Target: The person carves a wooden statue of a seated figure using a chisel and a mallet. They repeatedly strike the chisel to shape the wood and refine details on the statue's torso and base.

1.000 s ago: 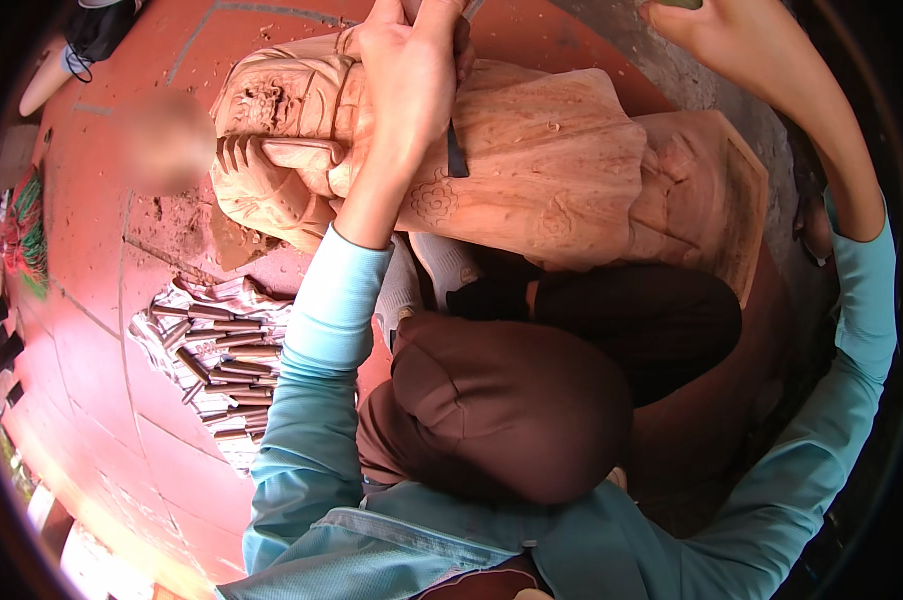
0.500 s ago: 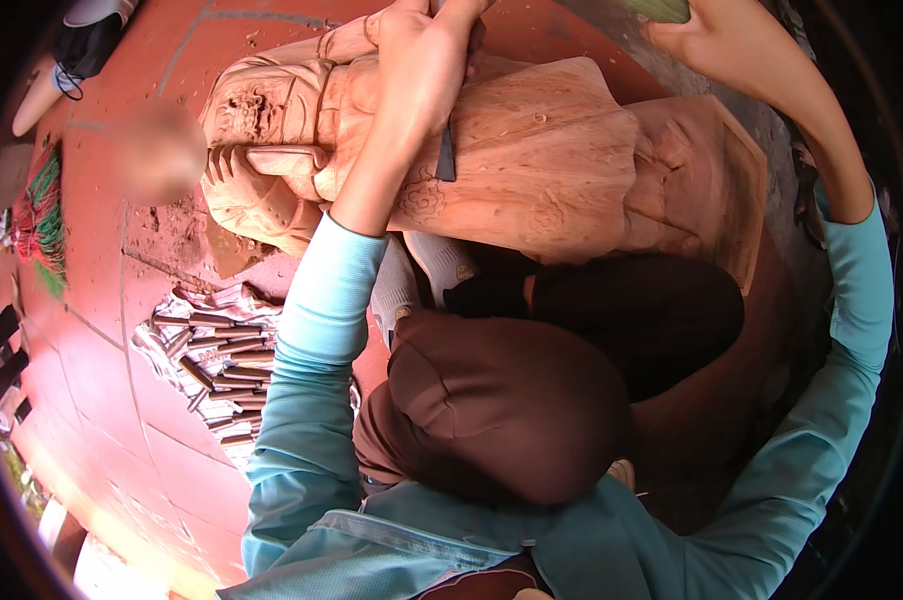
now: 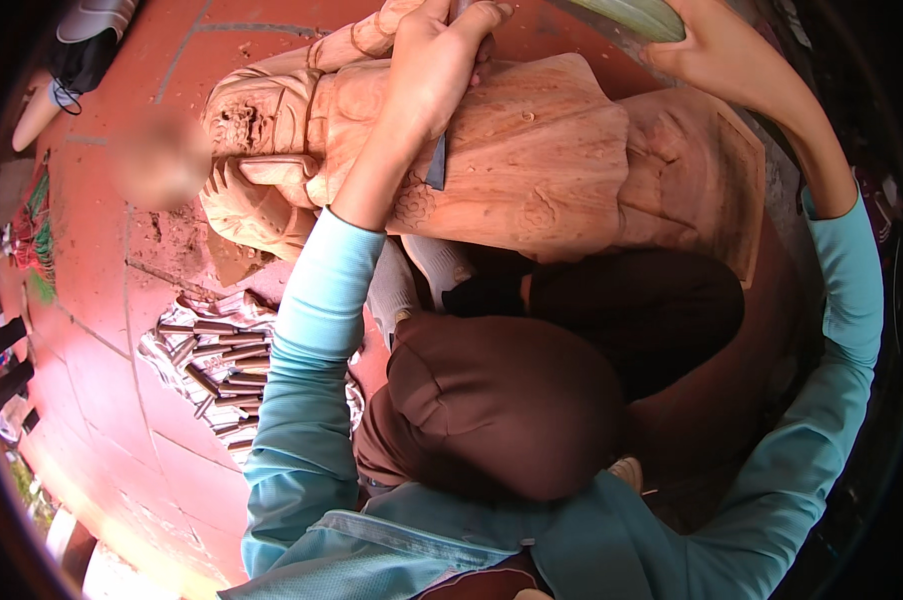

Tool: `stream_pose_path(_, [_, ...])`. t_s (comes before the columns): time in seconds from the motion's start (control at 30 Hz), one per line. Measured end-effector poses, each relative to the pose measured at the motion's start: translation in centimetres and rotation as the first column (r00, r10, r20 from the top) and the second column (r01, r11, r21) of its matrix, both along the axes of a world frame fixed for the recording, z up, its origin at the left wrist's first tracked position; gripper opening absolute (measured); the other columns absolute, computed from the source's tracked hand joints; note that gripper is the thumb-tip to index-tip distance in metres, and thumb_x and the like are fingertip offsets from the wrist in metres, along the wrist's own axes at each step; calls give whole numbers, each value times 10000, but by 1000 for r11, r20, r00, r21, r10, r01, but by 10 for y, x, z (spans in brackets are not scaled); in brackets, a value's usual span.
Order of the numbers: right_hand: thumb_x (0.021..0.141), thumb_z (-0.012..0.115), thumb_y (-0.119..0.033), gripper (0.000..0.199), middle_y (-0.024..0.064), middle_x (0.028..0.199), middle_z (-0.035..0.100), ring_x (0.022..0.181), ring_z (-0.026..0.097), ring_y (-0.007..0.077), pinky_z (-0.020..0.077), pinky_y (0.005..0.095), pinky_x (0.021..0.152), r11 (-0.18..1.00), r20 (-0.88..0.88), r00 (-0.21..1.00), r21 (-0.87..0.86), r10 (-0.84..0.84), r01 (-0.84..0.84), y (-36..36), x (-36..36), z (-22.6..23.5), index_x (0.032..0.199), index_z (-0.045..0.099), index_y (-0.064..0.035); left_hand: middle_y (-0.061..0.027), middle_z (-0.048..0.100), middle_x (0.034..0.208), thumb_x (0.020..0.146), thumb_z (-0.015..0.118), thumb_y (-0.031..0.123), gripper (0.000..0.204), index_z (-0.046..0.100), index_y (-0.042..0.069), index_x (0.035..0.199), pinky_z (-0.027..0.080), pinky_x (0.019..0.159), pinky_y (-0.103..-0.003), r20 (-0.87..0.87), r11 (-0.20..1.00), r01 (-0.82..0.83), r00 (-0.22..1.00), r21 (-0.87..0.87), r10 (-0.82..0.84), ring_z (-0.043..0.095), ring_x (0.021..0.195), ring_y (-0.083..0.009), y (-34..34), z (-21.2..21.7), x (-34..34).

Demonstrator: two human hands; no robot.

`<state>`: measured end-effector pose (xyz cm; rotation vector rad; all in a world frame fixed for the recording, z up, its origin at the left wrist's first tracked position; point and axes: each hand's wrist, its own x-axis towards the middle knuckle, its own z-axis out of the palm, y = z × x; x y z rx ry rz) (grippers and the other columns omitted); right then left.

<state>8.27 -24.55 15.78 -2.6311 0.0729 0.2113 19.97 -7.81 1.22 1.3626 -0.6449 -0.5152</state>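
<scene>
A carved wooden statue (image 3: 511, 150) of a robed figure lies on its back across the floor in front of my legs. My left hand (image 3: 436, 65) is closed around a chisel, whose flat dark blade (image 3: 437, 165) slants down over the robe beside a carved flower. Its handle is mostly hidden by my fingers. At the upper right, my right hand (image 3: 711, 45) grips a smooth, pale green mallet (image 3: 636, 15), partly cut off by the picture's edge. The mallet and the chisel are apart.
Several dark-handled tools (image 3: 236, 365) lie on a striped cloth (image 3: 171, 350) to my left. Wood chips litter the red tiled floor (image 3: 91, 350). Another person's foot (image 3: 36, 115) is at the upper left, near a red and green bristly bundle (image 3: 36, 235). My bent legs (image 3: 501, 400) sit close to the statue.
My right hand has swung the mallet leftward and slightly down, so more of it shows. My left hand has shifted slightly; the chisel blade is a little lower and further left.
</scene>
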Motion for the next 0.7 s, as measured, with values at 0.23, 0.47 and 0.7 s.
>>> stream_pose_path(0.23, [774,626,-87,670,166,1214,624,1096,593,202,460,320,940,987,14,989,-62,-146,146,15,-16,6,1405,416,-1,19,475,645,895,573,199,165,620,43,916,340,499,-237,-212,987,122,972,109,-96,435,556,-88,6,23,-17])
stream_pose_path(0.47, [793,628,-81,653,165,1242,607,1128,583,199,457,310,946,966,-33,972,110,-234,236,33,-33,5,1407,418,-8,10,481,623,920,580,223,172,601,54,909,334,428,-214,-196,980,195,963,42,-183,427,473,-89,8,18,-14])
stream_pose_path(0.7, [821,644,18,627,118,1315,575,1213,521,159,450,288,955,908,102,906,144,-410,394,41,-79,-15,1413,442,-34,-4,482,671,958,558,261,240,581,29,1017,360,482,-229,-267,924,382,892,15,-365,462,558,-84,59,52,12])
